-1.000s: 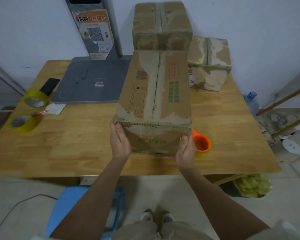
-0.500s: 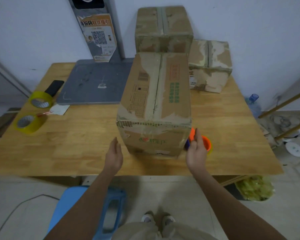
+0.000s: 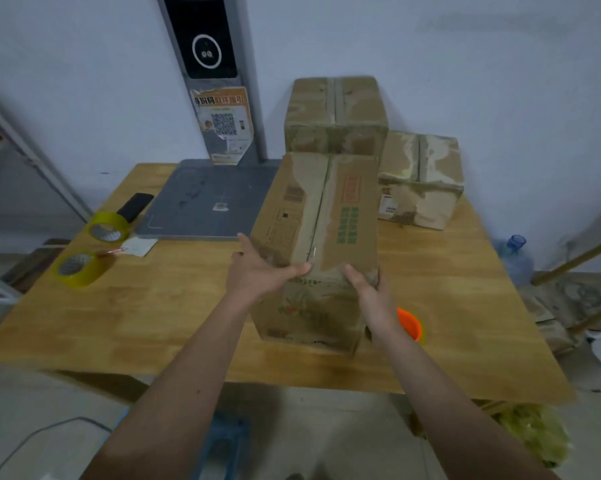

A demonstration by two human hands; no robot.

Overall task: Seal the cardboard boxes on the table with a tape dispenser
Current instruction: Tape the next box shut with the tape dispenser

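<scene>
A long worn cardboard box lies lengthwise on the wooden table, its top centre seam showing a narrow gap. My left hand rests on the box's near top edge at the left corner, thumb stretched toward the seam. My right hand grips the near top edge at the right corner. An orange tape dispenser sits on the table just right of the box, partly hidden behind my right wrist. Two more cardboard boxes stand at the back against the wall.
Two yellow tape rolls lie at the table's left edge, beside a black phone and a white card. A grey scale platform with an upright post fills the back left. A blue stool stands below.
Both hands left the box's lower sides, hung free for a moment, then rose onto its near top edge. The view tilted up and moved closer.
</scene>
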